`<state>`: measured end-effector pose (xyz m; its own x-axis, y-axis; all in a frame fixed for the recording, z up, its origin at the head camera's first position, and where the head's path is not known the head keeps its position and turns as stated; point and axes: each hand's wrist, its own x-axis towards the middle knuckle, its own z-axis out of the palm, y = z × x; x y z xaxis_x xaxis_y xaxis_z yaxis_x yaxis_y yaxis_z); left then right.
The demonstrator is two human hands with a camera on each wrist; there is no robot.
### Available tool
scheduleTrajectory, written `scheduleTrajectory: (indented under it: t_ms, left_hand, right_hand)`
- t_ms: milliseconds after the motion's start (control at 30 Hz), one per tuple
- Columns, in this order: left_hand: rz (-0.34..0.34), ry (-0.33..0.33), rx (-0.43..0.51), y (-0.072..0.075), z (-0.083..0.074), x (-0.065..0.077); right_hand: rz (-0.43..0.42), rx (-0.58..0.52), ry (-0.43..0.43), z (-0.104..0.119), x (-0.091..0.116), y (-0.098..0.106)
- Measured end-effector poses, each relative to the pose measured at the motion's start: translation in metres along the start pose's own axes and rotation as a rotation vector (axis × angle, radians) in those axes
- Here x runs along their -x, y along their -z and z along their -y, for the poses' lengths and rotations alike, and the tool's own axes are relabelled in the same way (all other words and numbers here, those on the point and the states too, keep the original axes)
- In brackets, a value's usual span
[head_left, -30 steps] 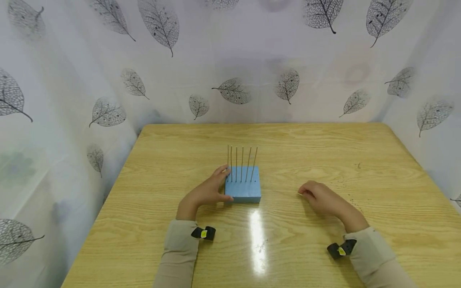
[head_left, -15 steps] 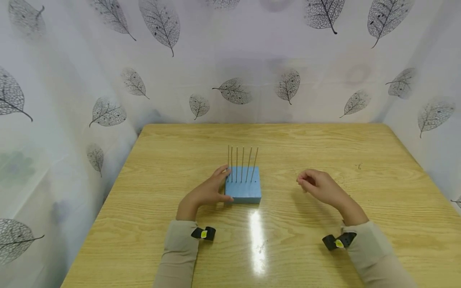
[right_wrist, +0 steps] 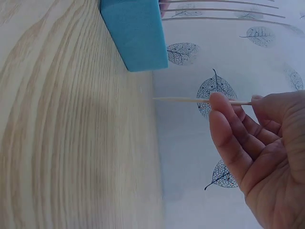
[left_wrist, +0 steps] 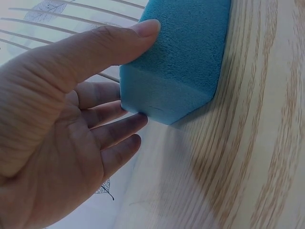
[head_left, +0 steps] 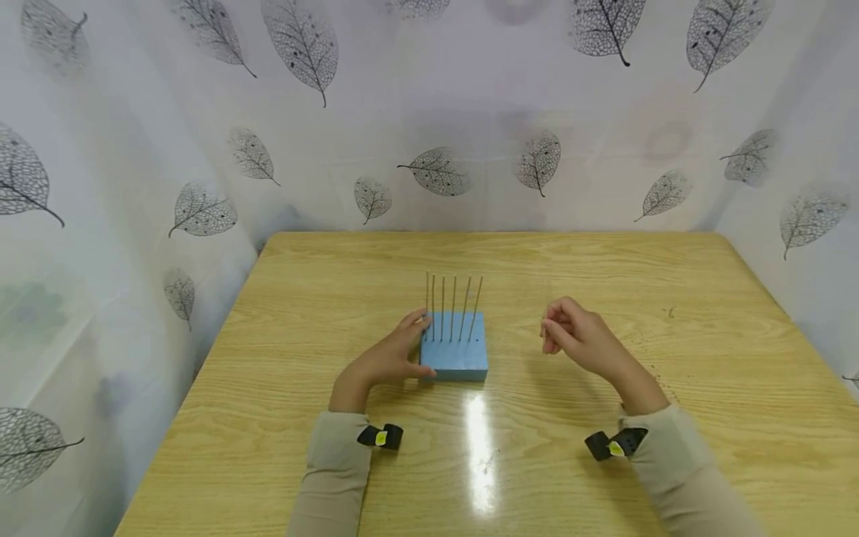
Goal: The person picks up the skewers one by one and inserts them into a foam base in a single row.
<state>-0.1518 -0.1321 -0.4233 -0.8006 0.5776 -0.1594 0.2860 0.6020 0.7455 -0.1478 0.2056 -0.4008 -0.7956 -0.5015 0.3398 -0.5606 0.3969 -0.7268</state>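
A blue foam block (head_left: 456, 359) lies on the table, with several thin wooden sticks (head_left: 443, 307) standing in a row in its top. Beside the right end of that row is a small dark hole. My left hand (head_left: 384, 358) holds the block's left side, thumb on the near face and fingertips along the far part. Right of the block, my right hand (head_left: 580, 335) is raised over the table. In the right wrist view its thumb and fingers pinch a toothpick (right_wrist: 178, 99), a slim wooden stick whose pointed tip extends past the fingertips toward the table.
The wood-grained table (head_left: 322, 298) has a bright reflection in front of the block. Small dark specks (head_left: 661, 380) mark its surface by the right forearm. A white curtain (head_left: 470, 89) with leaf prints hangs behind and at both sides.
My right hand has risen from close to the tabletop and moved a little left toward the block, turning its fingers downward. The left hand and the block stay where they were.
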Motion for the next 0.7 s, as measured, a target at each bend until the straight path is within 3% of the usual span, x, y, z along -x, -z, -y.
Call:
scheduleTrajectory:
  t_ms: [500, 700]
  left_hand:
    - [-0.002, -0.007, 0.007, 0.000, 0.001, 0.001]
    - [-0.001, -0.007, 0.003, 0.001, 0.000, 0.001]
  right_hand:
    - [-0.098, 0.015, 0.127, 0.020, -0.032, -0.024]
    - [-0.109, 0.027, 0.153, 0.046, -0.045, -0.029]
